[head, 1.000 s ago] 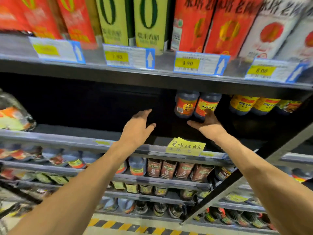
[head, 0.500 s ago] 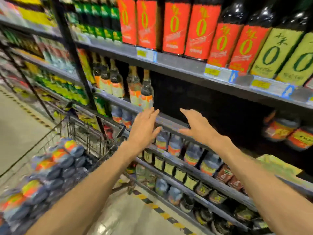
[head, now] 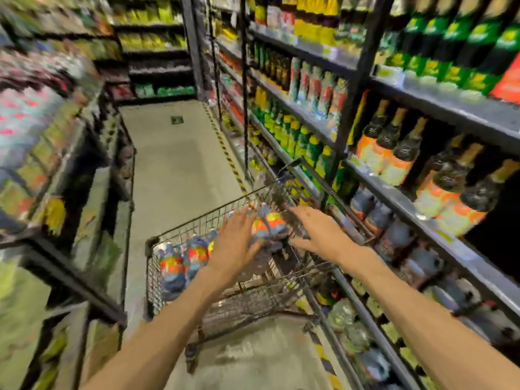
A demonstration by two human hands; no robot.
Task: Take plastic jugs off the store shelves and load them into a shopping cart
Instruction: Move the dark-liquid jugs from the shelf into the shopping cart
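Plastic jugs (head: pixel 180 266) with orange-and-red labels lie piled in the wire shopping cart (head: pixel 253 302), which stands in the aisle just beside the shelving on the right, and one more jug (head: pixel 268 226) sits on top of the pile between the person's two outstretched hands. Both the left hand (head: pixel 235 243) and the right hand (head: pixel 318 235) are spread with fingers straight, gripping nothing, though blur hides whether either touches that top jug. Dark bottles (head: pixel 394 153) with orange labels stand on a shelf (head: pixel 455 237) at right.
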